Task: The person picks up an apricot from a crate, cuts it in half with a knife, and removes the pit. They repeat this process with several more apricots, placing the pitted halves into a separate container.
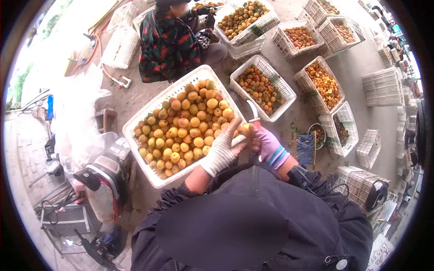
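Note:
My left hand (222,151), in a white knit glove, is closed with its thumb up at the right edge of a white crate (156,179) full of apricots (183,128). Between my two hands is a yellow-orange apricot (244,129), held by the left fingers. My right hand (268,145), in a purple glove with blue cuff bands, is closed close beside it. A thin, pale curved tool (254,108) with a short crosspiece rises from the right fingers; its lower end is hidden in the grip.
A co-worker in a patterned jacket (167,49) sits ahead. A crate of halved fruit (263,90) stands right of mine, with more fruit crates (323,86) beyond. A blue folding stool (306,148) is at right; a scooter (104,189) stands at left.

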A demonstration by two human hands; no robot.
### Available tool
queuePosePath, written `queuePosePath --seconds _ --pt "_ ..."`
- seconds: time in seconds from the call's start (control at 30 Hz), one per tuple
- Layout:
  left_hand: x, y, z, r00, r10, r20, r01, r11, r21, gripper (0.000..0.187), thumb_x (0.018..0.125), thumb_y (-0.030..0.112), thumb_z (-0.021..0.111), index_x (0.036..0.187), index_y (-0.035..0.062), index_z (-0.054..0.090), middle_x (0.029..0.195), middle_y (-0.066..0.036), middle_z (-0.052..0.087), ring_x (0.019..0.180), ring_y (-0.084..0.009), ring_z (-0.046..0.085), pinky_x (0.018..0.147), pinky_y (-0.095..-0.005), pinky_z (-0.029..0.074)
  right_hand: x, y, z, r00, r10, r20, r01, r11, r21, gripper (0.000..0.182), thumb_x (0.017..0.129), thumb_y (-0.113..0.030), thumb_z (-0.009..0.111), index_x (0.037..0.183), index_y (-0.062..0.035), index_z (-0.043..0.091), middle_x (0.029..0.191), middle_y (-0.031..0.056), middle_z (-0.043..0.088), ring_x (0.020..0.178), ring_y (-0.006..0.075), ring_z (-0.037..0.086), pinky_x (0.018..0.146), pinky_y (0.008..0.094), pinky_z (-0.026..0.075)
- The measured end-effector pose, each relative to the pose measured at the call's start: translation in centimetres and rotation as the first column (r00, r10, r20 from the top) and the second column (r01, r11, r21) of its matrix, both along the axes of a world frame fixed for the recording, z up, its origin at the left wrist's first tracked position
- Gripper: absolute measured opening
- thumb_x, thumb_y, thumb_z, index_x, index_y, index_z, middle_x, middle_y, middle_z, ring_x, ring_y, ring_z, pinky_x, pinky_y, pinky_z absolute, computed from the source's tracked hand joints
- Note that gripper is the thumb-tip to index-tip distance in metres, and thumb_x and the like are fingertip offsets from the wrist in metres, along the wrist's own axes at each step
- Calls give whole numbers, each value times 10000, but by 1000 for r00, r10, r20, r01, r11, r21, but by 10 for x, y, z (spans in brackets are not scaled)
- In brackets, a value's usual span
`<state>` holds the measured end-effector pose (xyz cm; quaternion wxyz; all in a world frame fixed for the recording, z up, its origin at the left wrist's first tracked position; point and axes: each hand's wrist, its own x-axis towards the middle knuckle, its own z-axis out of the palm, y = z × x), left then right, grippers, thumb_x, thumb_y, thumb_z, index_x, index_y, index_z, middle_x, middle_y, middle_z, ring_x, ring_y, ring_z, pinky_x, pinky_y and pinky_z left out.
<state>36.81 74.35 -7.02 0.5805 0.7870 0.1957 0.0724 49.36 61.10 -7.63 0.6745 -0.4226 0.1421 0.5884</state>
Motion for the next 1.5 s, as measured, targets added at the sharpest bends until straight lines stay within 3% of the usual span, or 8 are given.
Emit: queuePosePath --seconds 0.17,0.3,0.57,0.93,1.03,1.1,1.37,1.5 --pt "-20 1 -35 962 -35 -270 -35 967 -251 499 866 133 650 1319 31 469 1242 -105 524 1128 -209 534 958 -301 436 106 -29 -33 956 -254 144 278 942 -189 421 882 -437 643 1029 -45 598 638 -78 425 409 35 300 362 206 239" --pt "-59 14 -78 893 200 -404 -233 972 -34 461 852 182 647 1282 80 514 1138 -160 610 1000 -239 616 850 -323 498 180 -76 -117 949 -16 314 212 771 -600 551 855 -527 637 1088 -32 569 841 64 639 403 39 335 333 207 253" --pt "-64 79 -87 724 526 -447 -180 769 613 441 821 205 646 1229 76 538 1239 -185 551 1133 -356 540 951 -406 449 121 -110 -106 984 -19 177 96 895 -435 495 930 -499 530 1182 -76 479 1040 104 627 428 35 320 381 193 282" --pt "-12 122 -102 699 298 -650 106 856 507 448 777 272 713 1150 69 573 1124 -207 592 1021 -360 600 873 -410 495 67 -44 -32 789 109 605 13 981 -194 399 977 -420 486 1141 -59 532 923 88 674 393 38 377 367 190 333" --pt "-22 112 -102 812 306 -497 -242 952 190 459 781 277 747 1132 49 561 1003 -145 622 932 -274 632 795 -362 515 38 -14 -17 814 102 573 -79 995 -65 409 970 -421 499 1116 -42 549 913 54 659 467 47 460 446 183 392" --pt "-22 88 -73 896 280 -343 -412 811 -415 511 795 234 753 1209 56 512 973 -86 605 904 -195 605 767 -281 507 16 9 -12 810 180 558 -162 983 -82 404 970 -419 502 1119 -45 545 825 3 606 515 48 483 480 191 415" --pt "-36 58 -13 977 -4 -211 -161 633 -757 564 800 224 763 1264 57 488 1017 -15 580 844 -119 592 690 -226 496 -20 73 9 892 76 446 -157 977 147 381 978 -413 488 1132 -72 561 918 22 597 706 95 576 625 256 516" --pt "-40 40 -7 957 267 -115 -239 499 -833 431 823 257 726 1161 103 506 941 -12 588 712 -84 572 583 -204 459 -26 80 14 884 123 450 -199 972 124 375 979 -415 485 1125 -80 570 911 27 606 730 90 586 652 244 519"
